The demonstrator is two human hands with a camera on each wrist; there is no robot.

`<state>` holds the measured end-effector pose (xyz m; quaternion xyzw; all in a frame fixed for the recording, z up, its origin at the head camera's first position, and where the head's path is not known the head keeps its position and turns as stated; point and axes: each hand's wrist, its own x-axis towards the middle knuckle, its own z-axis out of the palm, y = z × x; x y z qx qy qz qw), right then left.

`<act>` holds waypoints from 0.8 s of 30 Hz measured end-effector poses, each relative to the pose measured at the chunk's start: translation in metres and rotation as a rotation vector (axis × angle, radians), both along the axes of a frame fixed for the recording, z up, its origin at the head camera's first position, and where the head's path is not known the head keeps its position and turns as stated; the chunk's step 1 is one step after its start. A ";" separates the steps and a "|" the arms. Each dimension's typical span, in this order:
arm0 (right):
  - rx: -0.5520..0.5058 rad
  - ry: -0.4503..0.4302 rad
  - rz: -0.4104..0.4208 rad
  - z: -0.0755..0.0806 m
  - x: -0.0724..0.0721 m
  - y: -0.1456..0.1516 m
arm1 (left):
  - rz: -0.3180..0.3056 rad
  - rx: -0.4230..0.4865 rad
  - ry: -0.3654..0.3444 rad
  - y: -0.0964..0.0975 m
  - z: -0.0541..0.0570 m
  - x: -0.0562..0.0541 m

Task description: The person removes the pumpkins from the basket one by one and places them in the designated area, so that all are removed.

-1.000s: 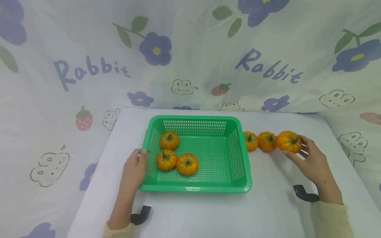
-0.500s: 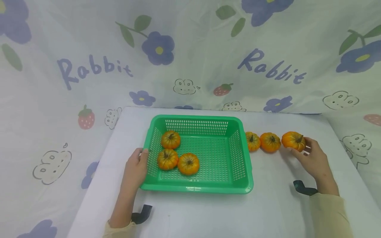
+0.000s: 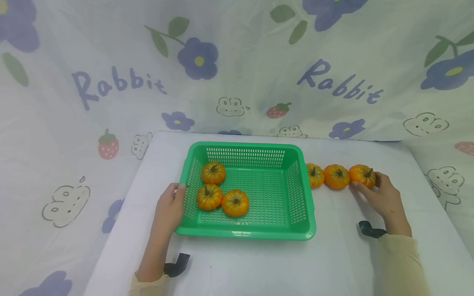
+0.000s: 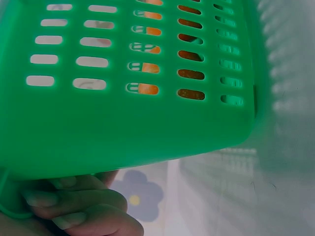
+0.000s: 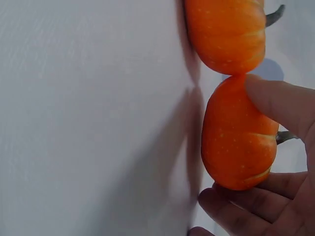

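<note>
My left hand (image 3: pixel 169 209) grips the left rim of a green plastic basket (image 3: pixel 244 234); in the left wrist view its curled fingers (image 4: pixel 93 206) show under that rim. Inside, at the left, sit three small orange pumpkins, one at the back (image 3: pixel 213 172), one in front of it (image 3: pixel 209 197) and one to the right (image 3: pixel 235 203). My right hand (image 3: pixel 388 201) holds the rightmost pumpkin (image 5: pixel 238 137) of a row on the table, thumb on one side and fingers on the other. That pumpkin touches the middle pumpkin (image 3: pixel 336 176).
Close by the basket's right wall stands the row's left pumpkin (image 3: pixel 315 176), partly hidden by the rim. A white cloth covers the table (image 3: pixel 259 267). Behind it hangs a patterned curtain (image 3: pixel 252 61) with flowers and rabbits. Each wrist bears a black mount (image 3: pixel 177 265).
The pumpkin in my right hand has come down onto the table and, from a small gap half a second ago, moved left against the middle pumpkin. My left hand stays on the basket.
</note>
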<state>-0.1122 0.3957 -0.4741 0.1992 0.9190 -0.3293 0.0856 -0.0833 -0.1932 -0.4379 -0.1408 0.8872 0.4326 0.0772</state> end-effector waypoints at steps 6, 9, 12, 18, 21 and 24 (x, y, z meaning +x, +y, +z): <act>0.031 -0.001 0.001 -0.004 -0.005 -0.005 | 0.005 0.010 0.011 -0.001 0.001 0.002; 0.038 -0.004 0.005 -0.006 -0.005 -0.007 | 0.003 0.013 0.011 -0.002 0.001 0.002; 0.044 -0.007 0.002 -0.008 -0.005 -0.009 | 0.000 0.009 0.008 -0.001 0.001 0.001; 0.069 0.002 -0.003 -0.010 -0.006 -0.010 | -0.001 0.017 0.021 -0.001 0.002 0.001; 0.066 -0.008 -0.014 -0.009 -0.005 -0.010 | -0.002 0.021 0.020 0.000 0.002 0.001; 0.052 -0.014 -0.024 -0.007 -0.002 -0.010 | -0.003 0.023 0.015 0.000 0.002 0.000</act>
